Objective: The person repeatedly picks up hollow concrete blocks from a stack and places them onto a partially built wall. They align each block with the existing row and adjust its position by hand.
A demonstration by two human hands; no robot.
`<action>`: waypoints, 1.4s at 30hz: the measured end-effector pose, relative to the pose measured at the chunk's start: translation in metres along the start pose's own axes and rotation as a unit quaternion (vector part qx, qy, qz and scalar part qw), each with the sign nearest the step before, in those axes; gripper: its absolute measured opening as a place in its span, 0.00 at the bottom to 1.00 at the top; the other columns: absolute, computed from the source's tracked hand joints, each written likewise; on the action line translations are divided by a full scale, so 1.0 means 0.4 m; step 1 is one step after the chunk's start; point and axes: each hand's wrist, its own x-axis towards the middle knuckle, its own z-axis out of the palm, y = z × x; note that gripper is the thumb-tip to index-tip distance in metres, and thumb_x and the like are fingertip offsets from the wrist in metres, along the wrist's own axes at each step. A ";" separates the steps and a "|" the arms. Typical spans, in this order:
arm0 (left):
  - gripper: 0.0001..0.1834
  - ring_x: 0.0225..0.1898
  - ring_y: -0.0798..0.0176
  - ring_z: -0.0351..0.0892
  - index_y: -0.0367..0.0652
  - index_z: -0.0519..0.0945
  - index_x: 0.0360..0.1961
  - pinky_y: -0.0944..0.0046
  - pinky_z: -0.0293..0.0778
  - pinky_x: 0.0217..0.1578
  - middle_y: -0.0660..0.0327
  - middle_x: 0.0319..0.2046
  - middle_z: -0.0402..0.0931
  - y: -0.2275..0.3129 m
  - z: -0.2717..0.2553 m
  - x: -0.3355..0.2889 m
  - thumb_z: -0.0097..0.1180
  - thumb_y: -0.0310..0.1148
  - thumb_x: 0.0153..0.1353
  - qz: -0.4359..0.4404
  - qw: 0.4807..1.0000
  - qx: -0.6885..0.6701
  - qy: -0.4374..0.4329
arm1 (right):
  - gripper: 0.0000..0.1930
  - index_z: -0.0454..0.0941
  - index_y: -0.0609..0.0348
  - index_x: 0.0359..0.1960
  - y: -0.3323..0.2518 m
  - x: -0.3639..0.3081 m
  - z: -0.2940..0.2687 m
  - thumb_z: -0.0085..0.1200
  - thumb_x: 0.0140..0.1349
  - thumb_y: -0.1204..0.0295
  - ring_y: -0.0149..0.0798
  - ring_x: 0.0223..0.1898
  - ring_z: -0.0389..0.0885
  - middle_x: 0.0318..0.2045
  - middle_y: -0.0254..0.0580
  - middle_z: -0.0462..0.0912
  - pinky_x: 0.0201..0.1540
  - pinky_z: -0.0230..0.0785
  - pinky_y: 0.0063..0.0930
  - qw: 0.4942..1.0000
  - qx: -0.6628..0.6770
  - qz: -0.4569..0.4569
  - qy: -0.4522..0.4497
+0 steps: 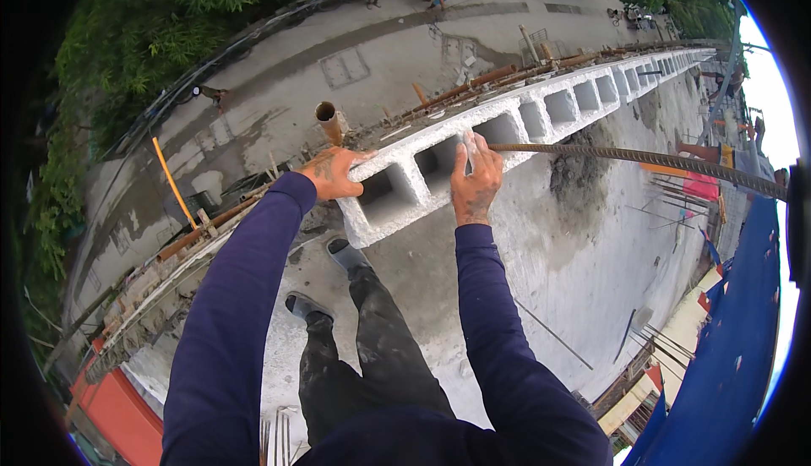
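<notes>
A pale grey concrete hollow block (397,155) stands at the near end of a long row of such blocks, its open cells facing up. My left hand (332,174) grips its outer left corner, the thumb over the rim of the end cell. Farther along, my right hand (477,180) has its fingers and thumb closed around a cross wall of the block. A ribbed steel bar (625,154) runs from beside the right fingers toward the right edge of the view. The right hand hides where its lower end meets the blocks.
Below on the left lies a paved road (287,77) with a few people. A rusty pipe (330,124) stands upright beyond the wall. My feet are on a rough concrete slab (515,297). A mortar patch (579,174) lies beside the row; a blue sheet (735,331) hangs at right.
</notes>
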 end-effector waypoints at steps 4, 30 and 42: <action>0.37 0.23 0.53 0.72 0.40 0.67 0.59 0.58 0.69 0.35 0.47 0.18 0.71 0.007 -0.008 0.004 0.53 0.36 0.42 0.017 1.000 0.019 -0.005 | 0.13 0.80 0.56 0.43 -0.004 -0.002 -0.002 0.56 0.55 0.71 0.42 0.39 0.74 0.43 0.39 0.80 0.45 0.68 0.34 1.000 -0.009 0.005 0.001; 0.38 0.28 0.56 0.75 0.43 0.65 0.61 0.60 0.70 0.36 0.49 0.22 0.74 0.010 -0.010 -0.002 0.53 0.35 0.42 0.015 0.998 0.054 -0.009 | 0.18 0.59 0.61 0.10 -0.268 0.086 -0.040 0.48 0.56 0.76 0.21 0.15 0.55 0.11 0.27 0.60 0.17 0.45 0.21 0.820 0.524 0.178 -0.144; 0.38 0.47 0.49 0.73 0.45 0.63 0.62 0.58 0.69 0.50 0.46 0.44 0.74 0.016 0.001 -0.018 0.55 0.39 0.45 -0.005 0.998 0.059 0.023 | 0.20 0.62 0.63 0.11 -0.224 -0.023 -0.088 0.51 0.60 0.73 0.21 0.16 0.56 0.09 0.30 0.61 0.17 0.50 0.22 0.938 0.227 0.192 -0.180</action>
